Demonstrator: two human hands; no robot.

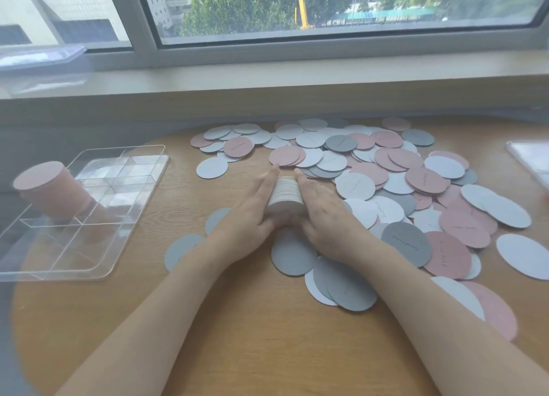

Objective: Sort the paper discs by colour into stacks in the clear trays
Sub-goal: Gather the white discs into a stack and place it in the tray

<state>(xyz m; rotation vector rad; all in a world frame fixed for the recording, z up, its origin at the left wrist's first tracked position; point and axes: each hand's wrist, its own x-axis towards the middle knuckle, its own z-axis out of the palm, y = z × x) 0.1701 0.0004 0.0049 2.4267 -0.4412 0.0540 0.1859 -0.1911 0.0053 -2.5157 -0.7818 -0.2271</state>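
Forearms over table (pixel 252 336). Left hand (pixel 252 214), right hand (pixel 323 214), fingers straight, press white stack (pixel 286 196) between palms at table centre. Loose discs (pixel 386 172) scattered right. Pink stack (pixel 50 187) in tray (pixel 142 193), left.

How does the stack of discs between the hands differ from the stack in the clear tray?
1. Colour: the stack between the hands is white; the stack in the clear tray is pink.
2. Pose: the white stack lies on its side on the table; the pink stack stands on end in the tray.
3. Contact: the left hand and right hand press the white stack; nothing touches the pink one.

Both are neatly squared single-colour stacks.
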